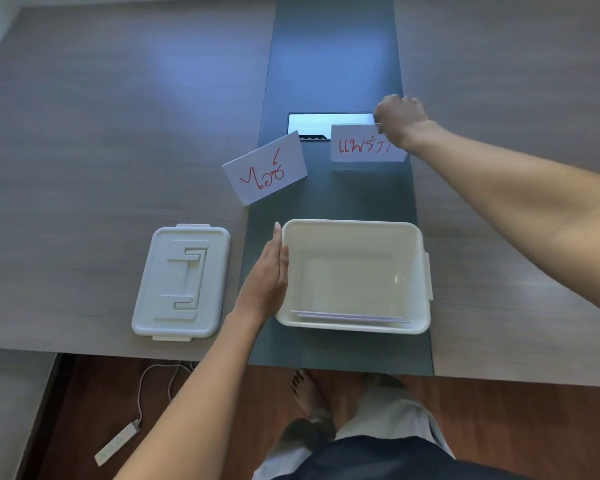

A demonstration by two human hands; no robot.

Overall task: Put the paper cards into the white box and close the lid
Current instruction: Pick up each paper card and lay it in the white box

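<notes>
An open white box stands on the dark centre strip of the table, with at least one white card lying along its near wall. Its lid lies flat on the wood to the left. My left hand rests flat against the box's left wall, fingers straight and together. Two folded paper cards with red writing stand beyond the box: one tilted at the left, one at the right. My right hand pinches the top right corner of the right card.
A metal cable hatch is set into the strip just behind the cards. Below the table's near edge are a wooden floor, a power strip with its cable, and my legs and bare foot.
</notes>
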